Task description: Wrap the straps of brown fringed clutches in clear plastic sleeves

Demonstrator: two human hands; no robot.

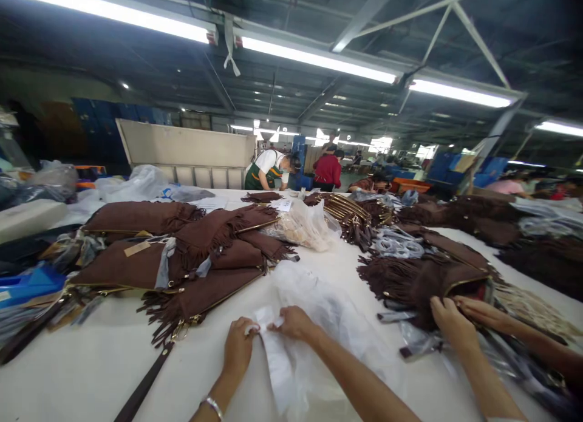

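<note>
My left hand [240,344], with a bracelet at the wrist, pinches the upper left edge of a white paper strip [276,364] over the table. Close beside it, my right hand [295,323] has its fingers closed on the strip's upper right side. The strip hangs down between my forearms. Under and behind my right hand spreads a clear plastic bag [319,294], crumpled on the white table [86,361]. Brown fringed bags [214,297] with gold zippers lie stacked to the left, one with a dark strap [146,382] reaching toward the front.
At the right, another person's hands [455,322] hold a brown fringed bag [437,282]. Gold-trimmed pieces [346,209] and a filled plastic bag [307,224] lie further back. A blue tray [31,285] is at far left. People work beyond the table.
</note>
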